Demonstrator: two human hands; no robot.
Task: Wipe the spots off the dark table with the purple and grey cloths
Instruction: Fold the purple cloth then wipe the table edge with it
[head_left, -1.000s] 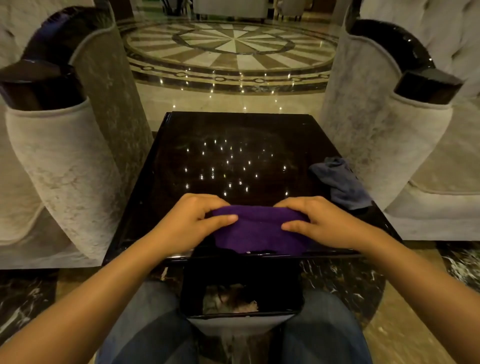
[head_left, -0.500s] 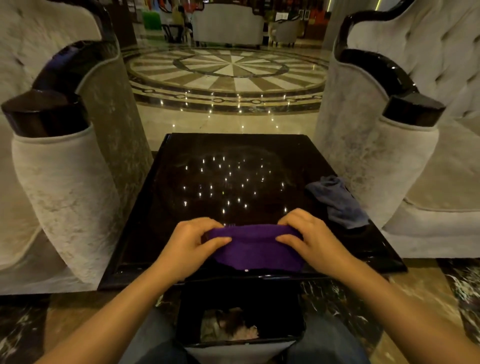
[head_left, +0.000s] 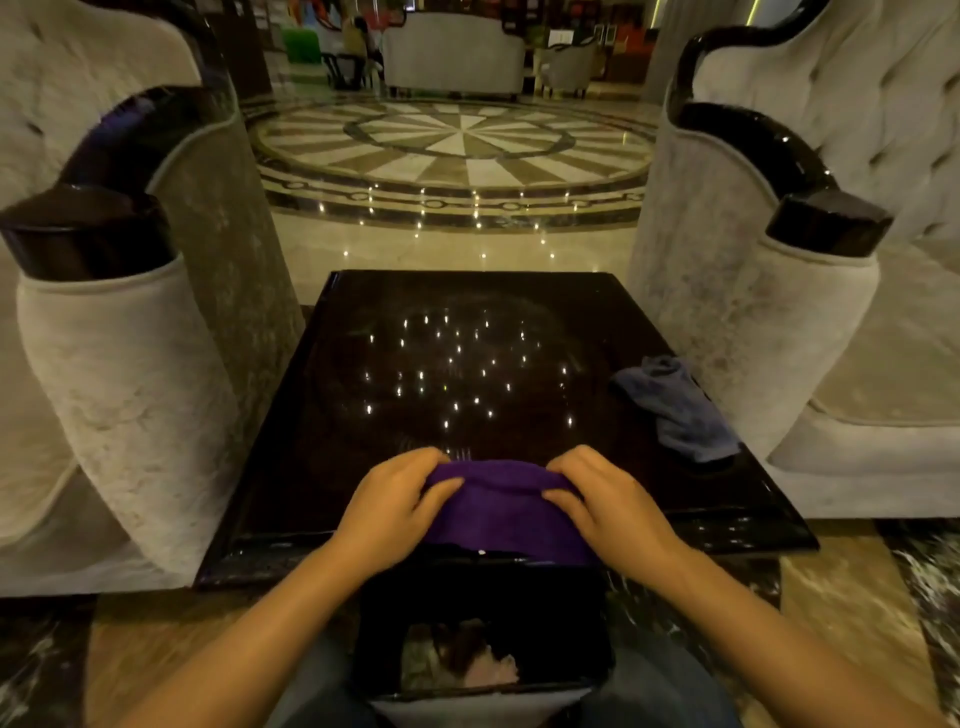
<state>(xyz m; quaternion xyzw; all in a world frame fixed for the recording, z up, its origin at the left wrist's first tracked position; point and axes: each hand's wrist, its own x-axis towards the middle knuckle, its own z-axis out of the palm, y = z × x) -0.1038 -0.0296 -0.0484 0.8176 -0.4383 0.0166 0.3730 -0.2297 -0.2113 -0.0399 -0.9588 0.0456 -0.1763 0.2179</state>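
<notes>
A folded purple cloth (head_left: 501, 512) lies at the near edge of the glossy dark table (head_left: 363, 415). My left hand (head_left: 392, 506) grips its left end and my right hand (head_left: 605, 506) grips its right end, fingers curled over the far fold. A crumpled grey cloth (head_left: 680, 408) rests on the table's right side, apart from both hands. Small bright glints of ceiling lights dot the middle of the tabletop; faint smears show around them.
Pale upholstered armchairs with black armrests flank the table, one at left (head_left: 119, 374) and one at right (head_left: 769, 332). A dark open bin (head_left: 483, 654) stands between my knees below the near edge. Polished marble floor lies beyond.
The view has tilted up, so table and hands sit lower in the frame. Both hands keep hold of the purple cloth at the near edge; the grey cloth stays put.
</notes>
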